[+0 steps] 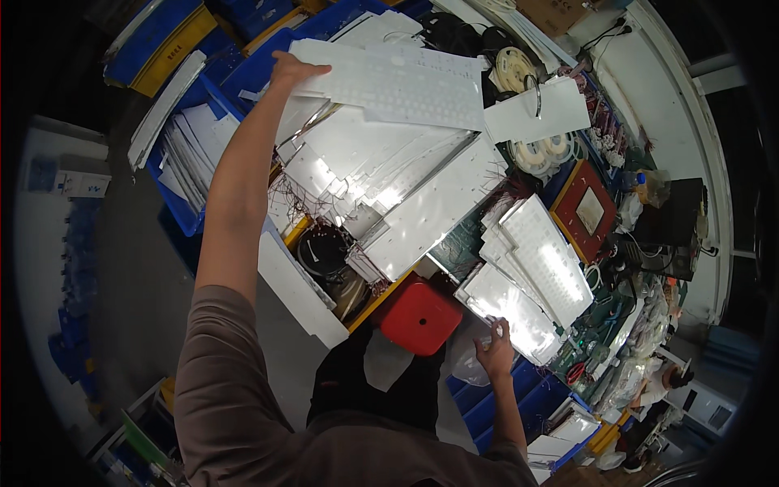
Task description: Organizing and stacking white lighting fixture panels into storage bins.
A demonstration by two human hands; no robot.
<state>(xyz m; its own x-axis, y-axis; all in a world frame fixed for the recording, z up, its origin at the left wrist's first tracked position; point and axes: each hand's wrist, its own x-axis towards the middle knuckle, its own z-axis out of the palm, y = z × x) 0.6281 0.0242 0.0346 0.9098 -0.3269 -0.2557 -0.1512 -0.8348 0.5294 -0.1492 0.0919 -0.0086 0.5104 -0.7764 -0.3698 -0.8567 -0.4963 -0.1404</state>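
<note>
My left hand (294, 71) reaches far forward and grips the left end of a thin white sheet (426, 85) with a faint keyboard-like pattern. This sheet lies over or just above stacked white panels (381, 162) with thin wires along their edges; I cannot tell whether it touches them. Lower right, my right hand (495, 355) has its thumb and fingers apart, with nothing visible between them. It is beside the near edge of a second stack of glossy white sheets (519, 304). A patterned white sheet (545, 260) tops that stack's far part.
A red stool (420, 319) stands before me at the table edge. Blue bins (191, 219) holding white sheets are at left. White reels (513, 69), a red frame (583, 211), red-handled scissors (575, 372) and a clear plastic bag (469, 364) lie around the work area.
</note>
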